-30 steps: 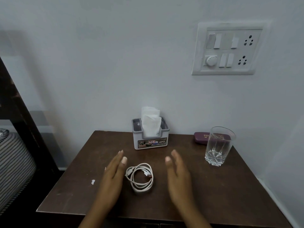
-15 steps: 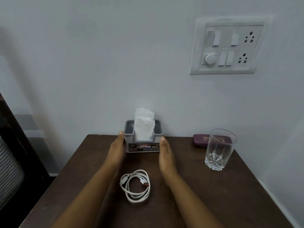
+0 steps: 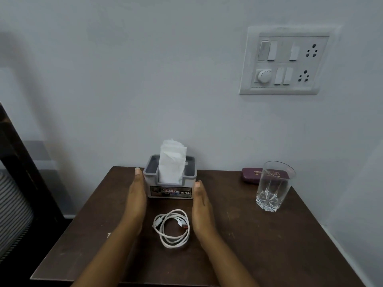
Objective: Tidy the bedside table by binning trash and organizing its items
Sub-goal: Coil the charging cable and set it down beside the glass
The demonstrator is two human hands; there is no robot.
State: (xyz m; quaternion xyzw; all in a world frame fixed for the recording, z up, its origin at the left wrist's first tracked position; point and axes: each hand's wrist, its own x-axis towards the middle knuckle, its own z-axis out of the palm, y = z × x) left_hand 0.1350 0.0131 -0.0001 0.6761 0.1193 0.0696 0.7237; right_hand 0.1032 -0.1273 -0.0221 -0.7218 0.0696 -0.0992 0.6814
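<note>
- Since a second ago, both my hands have left the coiled cable and gone forward to the tissue holder (image 3: 171, 183), which now stands further back, close to the wall.
- My left hand (image 3: 136, 195) lies flat along the holder's left side, fingers straight and released, curled round nothing.
- My right hand (image 3: 202, 206) mirrors it on the right, also released. Its fingertips reach the front right corner, but I cannot tell whether they are touching or just beside.
- The holder is a grey plastic box, upright at the back edge of the dark worktop (image 3: 269, 245), with white tissues standing out of its slot.
- I judge it light and stiff, with smooth walls, so flat palms would slide it rather than lift it. Low, even pressure on both side walls should keep it from twisting or tipping. The tissues are soft and no place to hold.
- A white cable (image 3: 172, 227) lies loosely coiled between my wrists, in front of the holder.
- To the right stands a clear cut glass (image 3: 273, 187) — fragile, I would say — with a maroon case (image 3: 249, 176) behind it.
</note>
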